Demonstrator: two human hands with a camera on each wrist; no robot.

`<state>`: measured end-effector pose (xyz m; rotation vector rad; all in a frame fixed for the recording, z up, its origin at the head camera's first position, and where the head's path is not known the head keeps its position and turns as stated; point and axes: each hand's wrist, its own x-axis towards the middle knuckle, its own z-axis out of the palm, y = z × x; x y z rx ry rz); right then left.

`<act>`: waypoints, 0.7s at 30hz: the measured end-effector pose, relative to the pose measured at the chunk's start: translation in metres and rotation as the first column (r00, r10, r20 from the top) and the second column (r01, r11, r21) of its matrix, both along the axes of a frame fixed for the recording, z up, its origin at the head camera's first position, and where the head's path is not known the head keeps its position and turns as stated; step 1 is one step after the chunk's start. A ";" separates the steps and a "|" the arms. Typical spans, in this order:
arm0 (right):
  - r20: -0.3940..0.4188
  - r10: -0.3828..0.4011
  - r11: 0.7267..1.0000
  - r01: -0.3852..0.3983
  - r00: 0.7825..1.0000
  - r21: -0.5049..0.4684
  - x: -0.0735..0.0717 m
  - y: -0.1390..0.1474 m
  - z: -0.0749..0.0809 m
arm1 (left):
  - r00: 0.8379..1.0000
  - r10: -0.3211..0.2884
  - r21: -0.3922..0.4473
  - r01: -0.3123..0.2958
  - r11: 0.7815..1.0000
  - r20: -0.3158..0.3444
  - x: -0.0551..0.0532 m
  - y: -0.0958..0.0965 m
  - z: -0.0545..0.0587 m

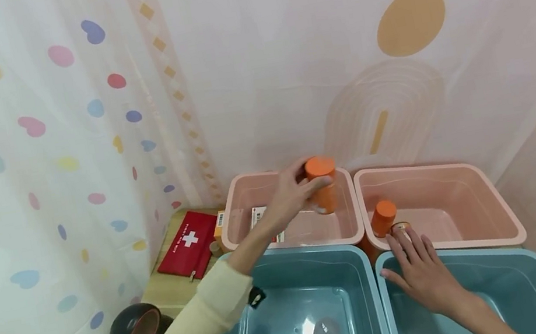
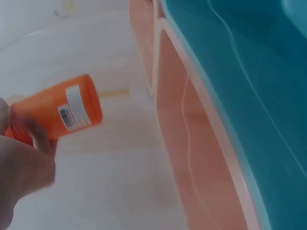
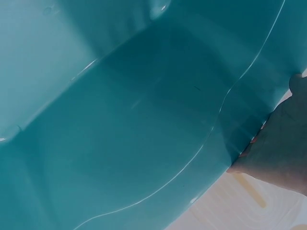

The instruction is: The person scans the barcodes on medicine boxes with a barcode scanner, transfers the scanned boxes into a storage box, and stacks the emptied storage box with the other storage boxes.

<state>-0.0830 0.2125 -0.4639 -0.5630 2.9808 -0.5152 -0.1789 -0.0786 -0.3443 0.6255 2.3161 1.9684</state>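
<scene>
Left hand (image 1: 295, 191) grips orange bottle (image 1: 327, 199) round its side, seemingly to keep it near upright above left pink bin (image 1: 254, 189); right hand (image 1: 427, 276), fingers extended, lies over rim of right blue bin (image 1: 516, 270), perhaps for support.

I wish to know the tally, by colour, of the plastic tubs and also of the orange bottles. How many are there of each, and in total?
Pink tubs: 2
Blue tubs: 2
Orange bottles: 2 (one in the left hand)
Total: 6
</scene>
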 end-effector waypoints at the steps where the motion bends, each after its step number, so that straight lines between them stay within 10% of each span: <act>1: -0.001 -0.001 1.000 0.001 1.000 -0.003 0.000 0.000 0.000 | 0.999 -0.032 0.029 0.031 0.999 0.026 -0.006 0.009 -0.001; 12: -0.014 -0.001 1.000 0.002 1.000 0.000 0.004 0.001 0.000 | 0.963 -0.219 0.069 0.211 0.975 0.155 -0.040 0.071 -0.022; 21: -0.014 0.009 1.000 -0.008 1.000 0.015 0.017 -0.003 0.002 | 0.950 -0.295 -0.045 0.301 0.953 0.103 -0.037 0.108 -0.032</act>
